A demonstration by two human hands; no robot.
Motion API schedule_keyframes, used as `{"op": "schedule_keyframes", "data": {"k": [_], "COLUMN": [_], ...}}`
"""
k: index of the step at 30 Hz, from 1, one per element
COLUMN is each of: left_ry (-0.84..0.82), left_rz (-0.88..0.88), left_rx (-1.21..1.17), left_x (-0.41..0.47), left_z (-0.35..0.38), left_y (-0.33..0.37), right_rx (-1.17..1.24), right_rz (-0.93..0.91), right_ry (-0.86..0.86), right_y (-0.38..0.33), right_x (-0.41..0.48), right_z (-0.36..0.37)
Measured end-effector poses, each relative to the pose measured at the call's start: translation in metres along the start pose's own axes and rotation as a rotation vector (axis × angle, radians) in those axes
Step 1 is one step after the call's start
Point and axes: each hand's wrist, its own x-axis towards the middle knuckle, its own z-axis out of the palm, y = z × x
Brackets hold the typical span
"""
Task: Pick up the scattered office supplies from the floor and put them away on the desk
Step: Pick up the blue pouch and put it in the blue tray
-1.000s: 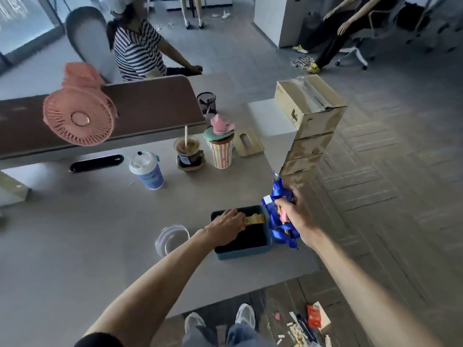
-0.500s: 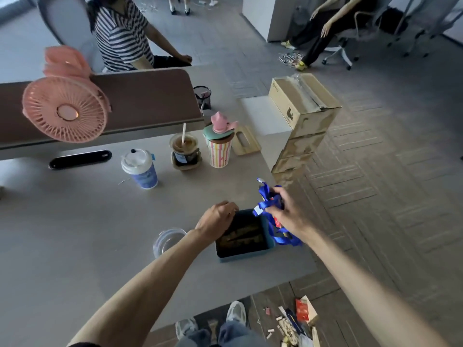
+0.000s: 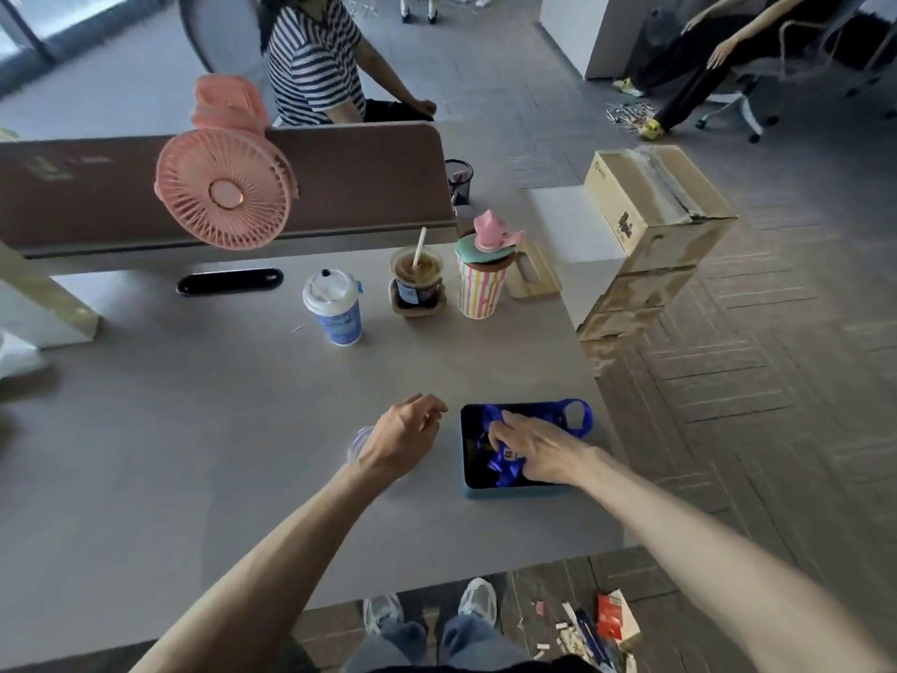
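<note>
Grip unclear; right hand (image 3: 534, 451) over lanyard (image 3: 502, 467)

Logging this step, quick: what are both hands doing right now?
Left hand: open, holding nothing.
Right hand: open, pressing the blue lanyard into the tray.

This is an open-plan office. A wide grey desk (image 3: 194, 429) is backed by a brown divider screen (image 3: 369, 187) at 11 o'clock, and another person (image 3: 310, 65) sits at the workstation beyond it. A mesh pen cup (image 3: 458, 179) stands at 12 o'clock and a wheeled swivel chair (image 3: 745, 111) at 1 o'clock.

Grey desk (image 3: 170, 454), dark herringbone floor (image 3: 776, 405)
</note>
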Motion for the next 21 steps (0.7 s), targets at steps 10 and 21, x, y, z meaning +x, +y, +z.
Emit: {"op": "schedule_keyframes", "data": {"k": [10, 21], "left_ry": [-0.027, -0.028], "left_rz": [0.002, 0.040], "left_rx": [0.105, 0.133], "left_x": [-0.009, -0.012], "left_z": [-0.005, -0.011], "left_y": [0.011, 0.020], "right_rx": [-0.106, -0.134], "right_rz": [-0.044, 0.080], "right_ry": [-0.056, -0.288], "right_y": [0.012, 0.017], "right_x": [0.011, 0.016], "right_z": [-0.001, 0.012]}}
